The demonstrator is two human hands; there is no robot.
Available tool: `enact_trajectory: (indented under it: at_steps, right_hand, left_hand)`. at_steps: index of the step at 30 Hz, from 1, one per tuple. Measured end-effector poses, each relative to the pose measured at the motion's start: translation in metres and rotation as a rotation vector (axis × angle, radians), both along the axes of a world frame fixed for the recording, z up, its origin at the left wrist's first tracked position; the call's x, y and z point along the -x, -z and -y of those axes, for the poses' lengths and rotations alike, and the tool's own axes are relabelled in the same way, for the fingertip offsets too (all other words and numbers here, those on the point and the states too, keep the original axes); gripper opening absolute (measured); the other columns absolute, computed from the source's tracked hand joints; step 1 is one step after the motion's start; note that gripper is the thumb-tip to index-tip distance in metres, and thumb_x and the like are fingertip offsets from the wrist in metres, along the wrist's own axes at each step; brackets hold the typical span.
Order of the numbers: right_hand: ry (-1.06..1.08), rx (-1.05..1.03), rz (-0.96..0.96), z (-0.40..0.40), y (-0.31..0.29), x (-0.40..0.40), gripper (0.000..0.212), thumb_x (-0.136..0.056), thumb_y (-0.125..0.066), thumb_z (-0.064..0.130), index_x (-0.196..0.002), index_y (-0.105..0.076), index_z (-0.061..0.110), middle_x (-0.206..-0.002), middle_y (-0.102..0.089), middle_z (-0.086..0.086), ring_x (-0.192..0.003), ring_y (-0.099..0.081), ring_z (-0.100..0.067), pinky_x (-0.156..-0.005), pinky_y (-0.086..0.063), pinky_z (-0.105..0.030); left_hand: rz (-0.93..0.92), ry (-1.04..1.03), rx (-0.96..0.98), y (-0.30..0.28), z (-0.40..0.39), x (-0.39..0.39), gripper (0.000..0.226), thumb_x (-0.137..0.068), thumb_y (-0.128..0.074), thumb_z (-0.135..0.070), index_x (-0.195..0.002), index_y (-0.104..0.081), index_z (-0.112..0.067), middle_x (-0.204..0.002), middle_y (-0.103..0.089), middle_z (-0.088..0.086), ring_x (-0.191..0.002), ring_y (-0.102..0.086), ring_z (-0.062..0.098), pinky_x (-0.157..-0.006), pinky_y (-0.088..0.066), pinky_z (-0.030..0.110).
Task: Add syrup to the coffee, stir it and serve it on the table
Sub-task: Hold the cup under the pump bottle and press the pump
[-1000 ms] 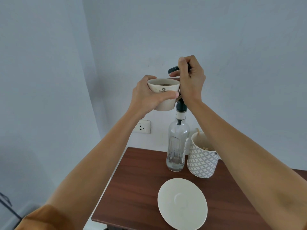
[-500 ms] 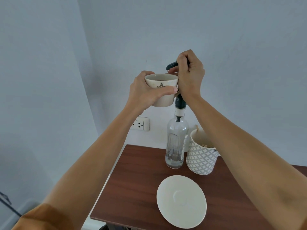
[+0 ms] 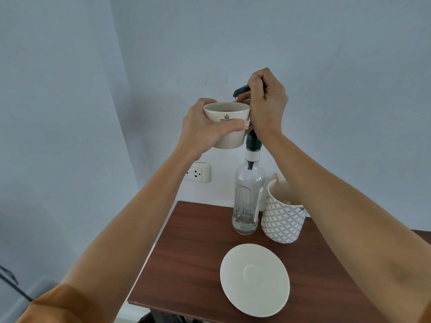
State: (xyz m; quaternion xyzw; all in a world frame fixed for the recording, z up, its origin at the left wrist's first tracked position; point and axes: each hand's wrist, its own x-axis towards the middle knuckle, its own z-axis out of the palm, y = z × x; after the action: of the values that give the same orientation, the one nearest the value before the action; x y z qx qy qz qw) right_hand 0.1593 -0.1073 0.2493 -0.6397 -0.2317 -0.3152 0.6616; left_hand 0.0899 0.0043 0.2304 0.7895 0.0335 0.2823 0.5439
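Item: white saucer (image 3: 255, 279), bare, lay near the front edge of the dark wooden tabletop (image 3: 196, 248), toward its left corner.

Item: patterned grey-and-white pot (image 3: 282, 213) stood at the back edge of the tabletop; wooden sticks (image 3: 277, 177) rose from it, partly hidden by the person's right forearm.

Item: clear glass syrup bottle (image 3: 247, 201) stood upright just beside the pot, on its left, at the back edge. Little liquid showed at its bottom. A dark pump head (image 3: 242, 90) topped its neck.

Item: right hand (image 3: 265, 101) was clenched around the pump head, its spout poking out leftward above the cup's rim.

Item: cream coffee cup (image 3: 229, 125), printed with a crown mark, was held in the air above the back-left corner of the tabletop, beside the bottle's neck. Dark coffee showed inside. The left hand (image 3: 205, 129) gripped its side, thumb across the front.

Item: white wall socket (image 3: 197, 172) sat on the wall behind, below the cup.
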Motion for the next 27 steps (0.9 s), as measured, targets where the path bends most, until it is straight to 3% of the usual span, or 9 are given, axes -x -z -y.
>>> enact_trajectory:
  at_steps: [5,19,24,27]
  right_hand:
    - [0.007,0.009,-0.001,-0.0004,0.0007,-0.002,0.03,-0.094,-0.045,0.005,-0.069,-0.049,0.02,-0.047,-0.06,0.018,-0.06,-0.073,-0.02,-0.061,-0.052,-0.034]
    - [0.007,0.008,-0.007,-0.0006,0.0025,-0.0022,0.03,-0.093,-0.045,0.005,-0.068,-0.049,0.021,-0.046,-0.06,0.017,-0.062,-0.073,-0.023,-0.062,-0.052,-0.034]
    - [-0.056,0.004,-0.027,0.0022,0.0021,-0.0026,0.021,-0.098,-0.046,0.016,-0.079,-0.053,0.012,-0.056,-0.068,0.009,-0.062,-0.073,-0.023,-0.067,-0.057,-0.046]
    - [-0.077,0.032,-0.035,0.0051,-0.0019,-0.0016,0.024,-0.102,-0.047,0.024,-0.088,-0.056,0.007,-0.061,-0.071,0.011,-0.062,-0.074,-0.02,-0.069,-0.058,-0.046]
  left_hand:
    - [-0.012,0.003,0.001,0.0004,-0.0003,0.0001,0.093,-0.033,-0.084,-0.057,-0.118,-0.059,-0.025,-0.109,-0.068,-0.011,-0.098,-0.068,0.007,-0.067,-0.05,0.02]
    - [-0.028,0.006,0.012,0.0022,-0.0008,0.0009,0.093,-0.03,-0.08,-0.061,-0.114,-0.056,-0.028,-0.11,-0.068,-0.01,-0.101,-0.068,0.009,-0.072,-0.054,0.024]
    - [-0.037,0.003,0.013,0.0008,0.0007,0.0009,0.081,-0.043,-0.088,-0.049,-0.114,-0.056,-0.028,-0.111,-0.068,-0.009,-0.104,-0.067,0.012,-0.07,-0.051,0.022]
    - [-0.023,-0.007,0.0,-0.001,0.0013,0.0001,0.088,-0.041,-0.088,-0.052,-0.119,-0.057,-0.027,-0.113,-0.068,-0.007,-0.103,-0.067,0.012,-0.071,-0.051,0.022]
